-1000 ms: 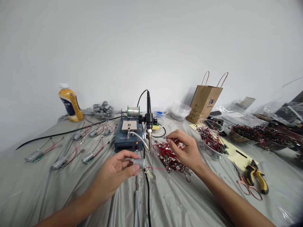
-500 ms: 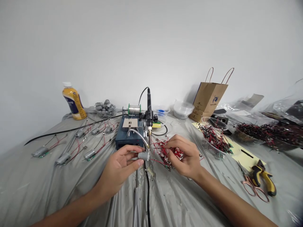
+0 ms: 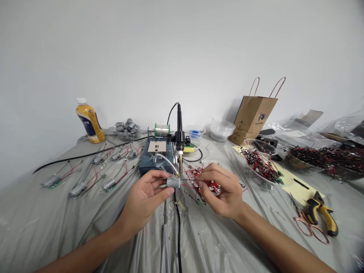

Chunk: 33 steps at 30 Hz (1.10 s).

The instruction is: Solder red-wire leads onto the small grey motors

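Note:
My left hand [image 3: 145, 199] grips a small grey cylindrical motor [image 3: 173, 182] and holds it just under the tip of the clamped soldering iron [image 3: 179, 146]. My right hand [image 3: 220, 189] pinches a thin red wire [image 3: 190, 180] that runs toward the motor's end. A faint wisp of smoke rises near the iron's tip. Just behind stands the blue soldering station [image 3: 156, 155], with a curved solder feed tube reaching the tip. A heap of red wired parts [image 3: 203, 182] lies under my right hand.
Several finished motors with red and black leads [image 3: 91, 174] lie at left on the grey plastic sheet [image 3: 57, 227]. A yellow bottle [image 3: 87, 124], solder spool [image 3: 161, 130], paper bag [image 3: 253, 117], bowls of wired parts [image 3: 260, 163], scissors and yellow pliers [image 3: 321, 214] surround them. A black cable [image 3: 178, 235] runs toward me.
My left hand has lifted the motor up to the iron's tip. My right hand has come in from the parts heap, bringing the red wire to the motor. The view has tilted slightly.

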Available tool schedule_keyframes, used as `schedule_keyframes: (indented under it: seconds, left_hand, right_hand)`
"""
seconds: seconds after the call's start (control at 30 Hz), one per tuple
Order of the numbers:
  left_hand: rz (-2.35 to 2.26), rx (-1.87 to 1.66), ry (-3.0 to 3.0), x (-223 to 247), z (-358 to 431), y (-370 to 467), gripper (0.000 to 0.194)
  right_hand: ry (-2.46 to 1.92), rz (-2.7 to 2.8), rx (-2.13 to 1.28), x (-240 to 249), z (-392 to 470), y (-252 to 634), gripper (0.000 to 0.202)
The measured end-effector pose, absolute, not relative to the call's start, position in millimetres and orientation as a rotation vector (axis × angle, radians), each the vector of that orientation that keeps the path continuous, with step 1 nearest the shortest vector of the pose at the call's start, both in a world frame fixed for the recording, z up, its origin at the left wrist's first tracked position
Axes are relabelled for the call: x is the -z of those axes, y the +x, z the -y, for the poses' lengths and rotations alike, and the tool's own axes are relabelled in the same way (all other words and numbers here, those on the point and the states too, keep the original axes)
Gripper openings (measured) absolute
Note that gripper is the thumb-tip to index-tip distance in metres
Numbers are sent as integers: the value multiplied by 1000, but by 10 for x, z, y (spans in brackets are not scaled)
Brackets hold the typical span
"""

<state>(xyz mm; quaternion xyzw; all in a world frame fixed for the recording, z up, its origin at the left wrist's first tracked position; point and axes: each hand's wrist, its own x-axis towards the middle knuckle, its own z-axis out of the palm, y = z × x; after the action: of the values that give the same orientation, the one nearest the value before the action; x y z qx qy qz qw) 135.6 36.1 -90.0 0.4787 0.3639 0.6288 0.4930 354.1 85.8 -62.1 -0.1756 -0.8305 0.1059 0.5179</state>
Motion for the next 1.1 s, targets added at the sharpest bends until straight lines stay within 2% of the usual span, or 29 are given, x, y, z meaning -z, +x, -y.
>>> schedule_keyframes:
  seconds: [1.1]
  left_hand:
    - [-881, -1547, 1218, 846, -346, 1368, 24]
  right_hand:
    - [-420, 2001, -226, 614, -843, 3528, 22]
